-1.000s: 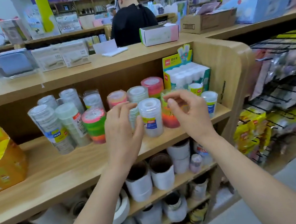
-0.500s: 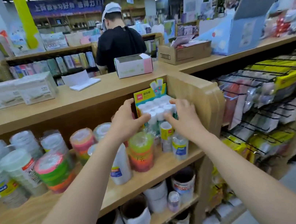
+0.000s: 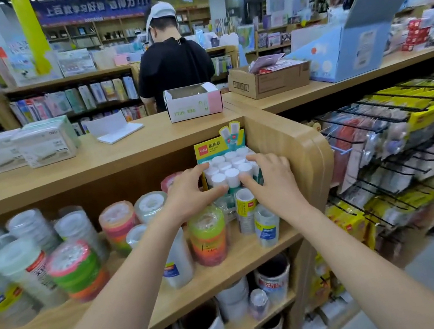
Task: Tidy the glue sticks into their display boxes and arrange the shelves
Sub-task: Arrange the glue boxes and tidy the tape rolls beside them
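A yellow and teal glue stick display box stands at the back right of the wooden shelf, against the end panel. White-capped glue sticks fill it. My left hand grips the box's left side, thumb across its front. My right hand grips the right side, fingers curled round the corner. A loose yellow-labelled glue stick stands in front of the box, below my hands.
Stacks of clear and coloured tape rolls crowd the shelf in front and to the left. The wooden end panel is right beside the box. A wire rack of packets hangs further right. A person in black stands behind the counter.
Both hands left the tape stacks, reached back and right, and closed on either side of the glue stick box. The view shifted right and closer.
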{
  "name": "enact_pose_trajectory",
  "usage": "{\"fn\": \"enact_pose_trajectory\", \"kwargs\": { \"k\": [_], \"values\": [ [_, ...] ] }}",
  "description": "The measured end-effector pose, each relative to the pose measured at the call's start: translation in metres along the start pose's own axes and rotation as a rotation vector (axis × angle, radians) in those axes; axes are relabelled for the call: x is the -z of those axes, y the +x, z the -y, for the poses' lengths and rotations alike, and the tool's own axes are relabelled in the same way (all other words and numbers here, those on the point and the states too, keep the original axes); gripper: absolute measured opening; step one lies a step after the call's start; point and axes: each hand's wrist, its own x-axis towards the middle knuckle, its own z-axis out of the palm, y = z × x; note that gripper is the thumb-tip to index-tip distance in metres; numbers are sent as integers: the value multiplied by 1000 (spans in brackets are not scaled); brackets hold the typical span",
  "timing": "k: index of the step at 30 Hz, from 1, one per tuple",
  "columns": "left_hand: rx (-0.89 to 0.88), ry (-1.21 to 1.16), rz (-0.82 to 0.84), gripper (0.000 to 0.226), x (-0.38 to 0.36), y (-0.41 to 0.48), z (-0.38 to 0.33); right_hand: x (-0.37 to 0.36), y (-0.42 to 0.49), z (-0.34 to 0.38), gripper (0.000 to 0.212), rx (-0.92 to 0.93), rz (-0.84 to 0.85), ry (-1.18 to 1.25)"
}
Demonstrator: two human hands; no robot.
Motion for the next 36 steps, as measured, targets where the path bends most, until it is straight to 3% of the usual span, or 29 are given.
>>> {"fn": "enact_pose_trajectory", "kwargs": {
  "k": [4, 7, 14, 19, 24, 36],
  "values": [
    [42, 28, -29, 87, 0, 6, 1, -10, -8, 1, 55, -39, 39, 59],
    [74, -44, 30, 105, 3, 8, -2, -10, -3, 3, 61, -99, 21, 167],
    [49, -34, 43, 121, -2, 15, 0, -7, 7, -3, 53, -95, 46, 89],
    [74, -3, 67, 111, -3, 21, 2, -7, 21, -1, 58, -120, 241, 109],
    [63, 174, 124, 95, -9, 27, 5, -6, 28, -7, 66, -109, 300, 99],
    [-25, 44, -10, 86, -10, 26, 8, -18, 16, -9, 51, -77, -4, 264]
  ]
}}
